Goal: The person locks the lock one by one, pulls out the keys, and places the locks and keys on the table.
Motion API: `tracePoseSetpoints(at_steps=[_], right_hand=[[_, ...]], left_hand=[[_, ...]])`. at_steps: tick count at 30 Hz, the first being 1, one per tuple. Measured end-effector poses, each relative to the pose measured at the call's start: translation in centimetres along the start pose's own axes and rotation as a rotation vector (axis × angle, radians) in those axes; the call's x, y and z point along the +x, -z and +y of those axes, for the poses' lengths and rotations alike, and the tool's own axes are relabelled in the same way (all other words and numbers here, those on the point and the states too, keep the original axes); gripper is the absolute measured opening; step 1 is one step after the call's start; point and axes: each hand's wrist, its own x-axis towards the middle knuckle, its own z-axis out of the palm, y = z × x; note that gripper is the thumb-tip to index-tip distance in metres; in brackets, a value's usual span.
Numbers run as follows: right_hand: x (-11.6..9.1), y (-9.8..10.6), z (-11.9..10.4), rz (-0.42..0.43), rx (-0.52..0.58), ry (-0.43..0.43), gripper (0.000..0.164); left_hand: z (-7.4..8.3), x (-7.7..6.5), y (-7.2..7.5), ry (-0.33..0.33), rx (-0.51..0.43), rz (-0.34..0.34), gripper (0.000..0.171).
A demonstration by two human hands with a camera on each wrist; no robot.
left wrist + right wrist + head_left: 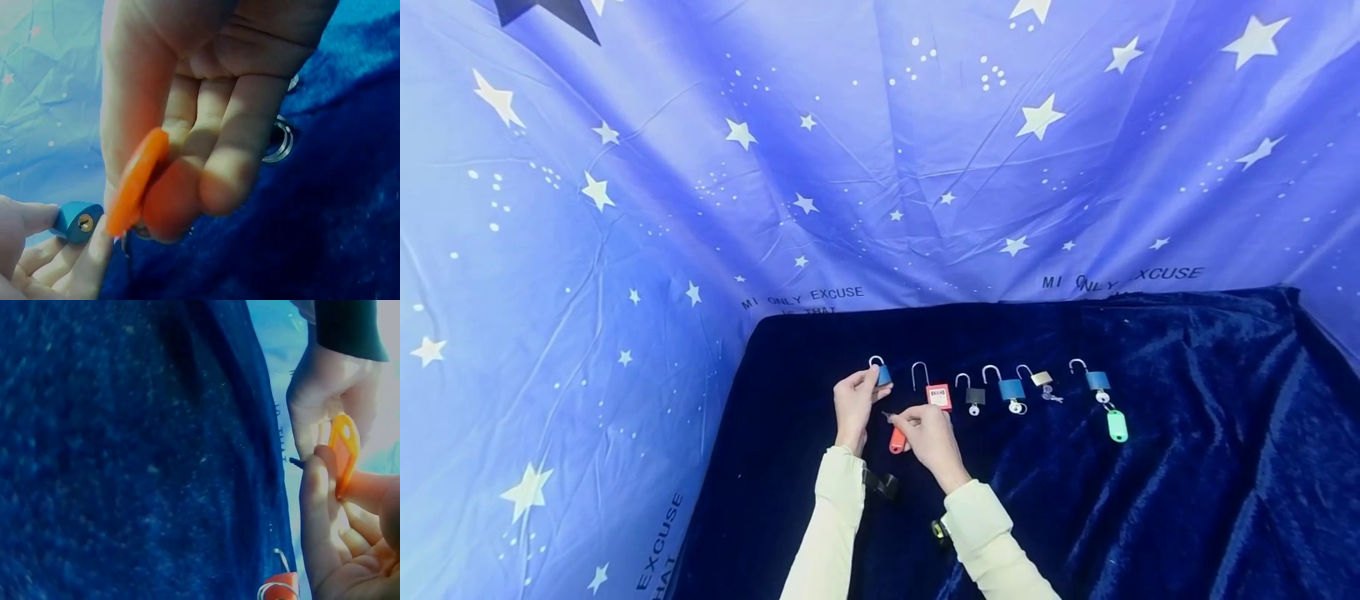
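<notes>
Biggest 1st: star-print backdrop (887, 125), thin smooth fabric, blue-violet w/ creases, pale 5-pt stars, dots & blk lettering. Below it, velvet-covered bench (1037, 517), dk navy, soft pile, sheeny wrinkles esp. on R side.

My L sleeve (833, 508) & R sleeve (996, 546) are pale cloth, cuffs bunched at wrists.

My R grip (931, 437), over bench nr front of the row, pinches the red key tag (897, 441) betw. thumb & finger. My L grip (854, 404), at L end of row, pinches the held blue padlock (883, 377): rounded body, metal shackle arching up past my fingers, its base turned so it shows in the L wrist view.

To the R, all on velvet w/ shackles open: red padlock (937, 397), boxy, white label, tall thin shackle; mid blue padlock (1011, 389), squarish, thick curved shackle; far-R blue padlock (1097, 381), similar; blk padlock (975, 396), smaller, betw. red & mid blue; brass padlock (1041, 378), small, tilted, dull gold.

Tags: green tag (1117, 426), plastic, rounded oblong, hangs off far-R lock's key. Mine's flat plastic too, orange-ish in wrist views, hole at one end.

Smallest: thin metal key (887, 417) on my tag, tip twd the held lock but apart from its round brass keyhole (85, 222).
</notes>
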Motion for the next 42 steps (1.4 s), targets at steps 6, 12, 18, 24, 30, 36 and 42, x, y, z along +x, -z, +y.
tracePoseSetpoints(at_steps=[6,12,18,24,30,36,42], right_hand=[[0.0,-0.2,0.6,-0.059,-0.001,-0.047,0.016],[0.0,-0.3,1.0,-0.13,-0.025,-0.118,0.022],[0.2,-0.5,1.4,-0.147,-0.029,-0.155,0.023],[0.3,-0.6,1.6,-0.144,0.002,-0.186,0.023],[0.5,-0.9,1.7,-0.14,0.033,-0.183,0.02],[0.6,-0.9,1.5,-0.159,0.028,-0.209,0.018],[0.8,-0.6,1.4,-0.151,0.039,-0.208,0.019]], left_hand=[[-0.4,0.4,-0.2,0.049,0.104,-0.033,0.033],[-1.1,0.8,-0.2,0.07,0.201,-0.042,0.031],[-1.6,1.2,-0.1,0.072,0.238,-0.042,0.028],[-1.8,1.3,-0.1,0.036,0.292,-0.043,0.026],[-1.7,1.4,-0.2,-0.041,0.418,-0.042,0.026],[-1.4,1.4,-0.4,-0.086,0.61,0.011,0.024],[-1.3,1.3,-0.6,-0.111,0.696,0.045,0.022]])
